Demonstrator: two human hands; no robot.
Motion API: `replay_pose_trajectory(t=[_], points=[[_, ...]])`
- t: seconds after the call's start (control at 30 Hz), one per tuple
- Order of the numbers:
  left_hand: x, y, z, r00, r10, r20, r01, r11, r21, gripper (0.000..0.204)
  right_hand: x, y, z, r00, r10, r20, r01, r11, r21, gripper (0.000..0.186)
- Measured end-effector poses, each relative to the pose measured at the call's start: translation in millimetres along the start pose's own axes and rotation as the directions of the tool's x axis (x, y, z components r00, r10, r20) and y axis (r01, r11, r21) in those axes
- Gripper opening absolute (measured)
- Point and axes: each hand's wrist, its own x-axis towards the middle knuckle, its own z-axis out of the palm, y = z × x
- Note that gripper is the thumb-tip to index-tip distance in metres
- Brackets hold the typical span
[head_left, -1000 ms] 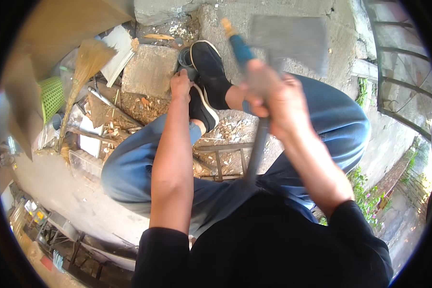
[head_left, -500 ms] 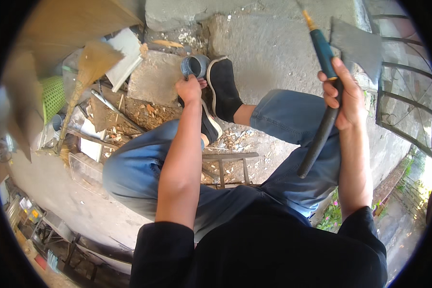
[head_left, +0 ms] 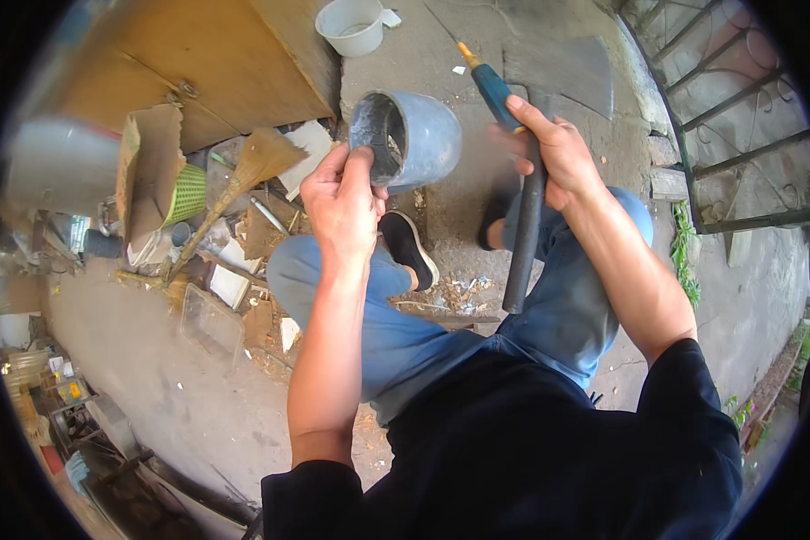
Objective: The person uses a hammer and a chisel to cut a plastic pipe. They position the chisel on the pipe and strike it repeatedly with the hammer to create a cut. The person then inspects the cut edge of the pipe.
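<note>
Left hand (head_left: 340,202): closed on the rim of one grey cup (head_left: 434,139), the thin edge probably suiting a pinch; cup tilted, mouth turned left. Right hand (head_left: 562,157): wrapped around one hatchet (head_left: 532,189) and one green-handled tool (head_left: 492,90), presumably bunched so a single grasp carries both. Grey cup: raised clear of the floor (head_left: 409,67), touching the left hand, left of the right and apart from it. Farther: one white bucket (head_left: 355,42), beside the far corner of the wooden cabinet (head_left: 198,67).
</note>
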Motion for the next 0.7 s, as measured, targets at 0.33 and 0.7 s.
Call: replay_pose_trajectory(t=[0.33,0.7], points=[[-28,42,28,0.998,-0.022,0.064,0.008,0.979,0.201,0.018,-15,10,6,0.996,0.020,0.082,-0.023,0.999,0.032,0.042],[-23,48,66,0.973,-0.139,0.182,0.073,0.941,0.329,0.019,-17,18,-25,0.999,0.042,-0.015,-0.040,0.987,0.156,0.035]])
